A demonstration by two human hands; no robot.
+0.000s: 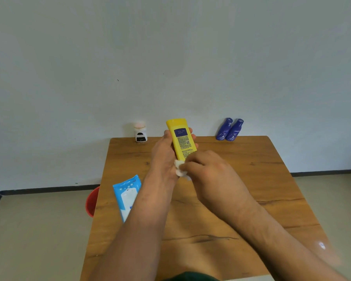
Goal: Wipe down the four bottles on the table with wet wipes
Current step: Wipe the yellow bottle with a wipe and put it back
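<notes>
My left hand (164,157) grips a yellow bottle (181,138) with a dark blue label, held upright above the middle of the wooden table (241,179). My right hand (207,171) presses a crumpled white wet wipe (179,170) against the bottle's lower end. A small white bottle (140,132) with a pinkish cap stands at the table's far edge on the left. Two dark blue bottles (229,129) stand side by side at the far edge on the right.
A blue pack of wet wipes (127,196) lies on the table's left side, partly under my left forearm. A red bucket (92,201) sits on the floor by the table's left edge. A pale wall rises right behind the table.
</notes>
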